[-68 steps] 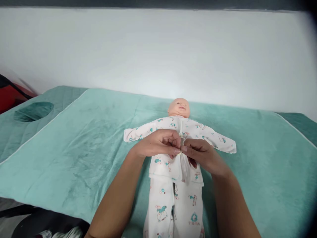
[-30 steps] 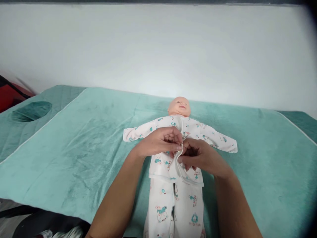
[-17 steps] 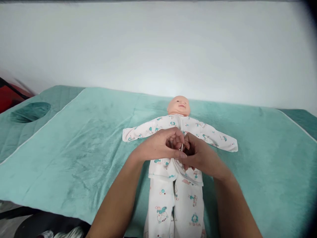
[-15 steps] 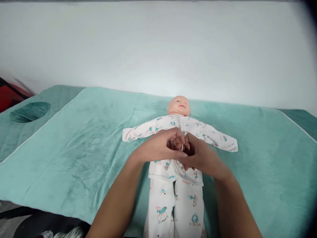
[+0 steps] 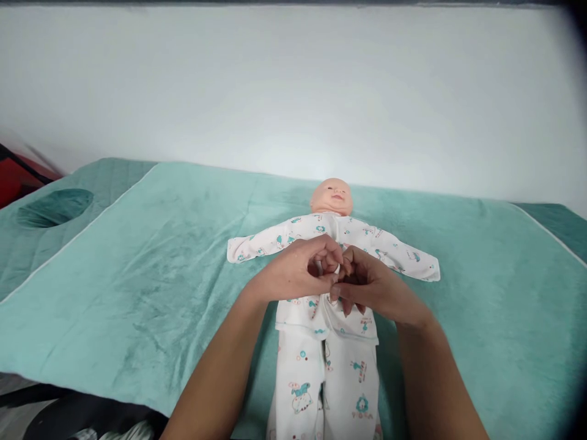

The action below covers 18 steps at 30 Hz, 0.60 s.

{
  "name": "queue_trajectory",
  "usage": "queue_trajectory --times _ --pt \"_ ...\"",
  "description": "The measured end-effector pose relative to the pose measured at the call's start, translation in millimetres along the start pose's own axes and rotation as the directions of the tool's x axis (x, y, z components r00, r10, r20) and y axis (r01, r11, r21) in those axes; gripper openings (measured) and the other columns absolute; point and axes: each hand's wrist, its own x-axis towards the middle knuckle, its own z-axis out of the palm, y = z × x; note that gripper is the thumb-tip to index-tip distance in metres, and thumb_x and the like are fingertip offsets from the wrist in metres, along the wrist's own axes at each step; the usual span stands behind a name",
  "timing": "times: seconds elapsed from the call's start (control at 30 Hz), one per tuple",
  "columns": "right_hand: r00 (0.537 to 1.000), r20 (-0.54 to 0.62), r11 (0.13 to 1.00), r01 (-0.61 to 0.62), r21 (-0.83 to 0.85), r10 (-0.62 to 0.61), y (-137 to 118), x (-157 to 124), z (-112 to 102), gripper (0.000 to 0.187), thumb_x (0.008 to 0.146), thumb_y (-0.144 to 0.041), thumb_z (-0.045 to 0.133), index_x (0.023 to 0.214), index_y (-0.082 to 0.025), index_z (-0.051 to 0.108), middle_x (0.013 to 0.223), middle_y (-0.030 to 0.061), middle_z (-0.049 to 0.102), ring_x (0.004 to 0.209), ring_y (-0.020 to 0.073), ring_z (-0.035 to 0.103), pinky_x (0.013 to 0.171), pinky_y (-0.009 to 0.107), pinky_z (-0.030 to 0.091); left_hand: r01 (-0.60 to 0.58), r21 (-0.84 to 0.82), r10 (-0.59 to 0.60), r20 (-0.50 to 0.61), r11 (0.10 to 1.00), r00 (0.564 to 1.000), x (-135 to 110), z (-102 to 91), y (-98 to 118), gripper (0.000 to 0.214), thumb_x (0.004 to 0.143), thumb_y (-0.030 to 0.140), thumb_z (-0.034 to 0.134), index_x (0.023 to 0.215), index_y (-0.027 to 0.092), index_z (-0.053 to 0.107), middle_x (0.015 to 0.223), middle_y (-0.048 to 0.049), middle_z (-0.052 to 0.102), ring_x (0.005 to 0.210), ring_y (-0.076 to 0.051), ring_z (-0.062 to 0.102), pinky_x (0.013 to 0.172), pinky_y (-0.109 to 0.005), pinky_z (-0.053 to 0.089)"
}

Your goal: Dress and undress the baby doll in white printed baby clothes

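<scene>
A baby doll (image 5: 332, 197) lies on its back with its arms spread, dressed in a white printed shirt (image 5: 300, 315) and matching trousers (image 5: 348, 379). Over the front of the shirt, my left hand (image 5: 300, 269) and my right hand (image 5: 378, 284) meet with fingers curled together. A thin white cloth tie (image 5: 338, 269) shows between the fingertips of both hands, which pinch it. Its ends and most of its length are hidden by my fingers, and the hands cover the middle of the shirt.
Under the doll spreads a green plush cover (image 5: 114, 275) on a padded table, with an oval face hole (image 5: 55, 208) at the left end. A white wall (image 5: 275, 91) stands behind. Something red (image 5: 13, 180) is at the far left, and dark items (image 5: 82, 415) lie below the front edge.
The fingers of my right hand have shifted slightly, with its thumb drawn back a little and lower fingers more extended. The doll and its clothes lie as before.
</scene>
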Motion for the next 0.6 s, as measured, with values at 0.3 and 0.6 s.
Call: queue_trajectory --times 0.3,0.6 --pt "0.995 0.061 0.996 0.073 0.042 -0.075 0.5 -0.2 -1.8 0.026 0.091 -0.032 0.066 0.093 -0.023 0.042 0.076 -0.0028 0.068 0.056 0.0089 0.063 0.044 0.016 0.038 0.031 -0.309 0.0 0.1 0.951 0.995 2.0 -9.0 -10.6 0.017 0.084 0.023 0.069 0.093 0.018 0.056 0.08 0.0009 0.059 0.067 -0.01 0.058 0.055 -0.021 0.053" --pt "0.975 0.105 0.978 0.189 0.087 -0.198 9.3 -0.3 -8.9 0.021 0.089 -0.029 0.069 0.095 -0.022 0.05 0.08 -0.0008 0.069 0.056 0.0108 0.064 0.042 0.018 0.038 0.002 -0.367 0.051 0.133 0.93 0.99 1.0 -14.0 -15.0 0.019 0.083 0.027 0.073 0.095 0.016 0.064 0.079 -0.0016 0.064 0.064 -0.01 0.062 0.057 -0.023 0.055"
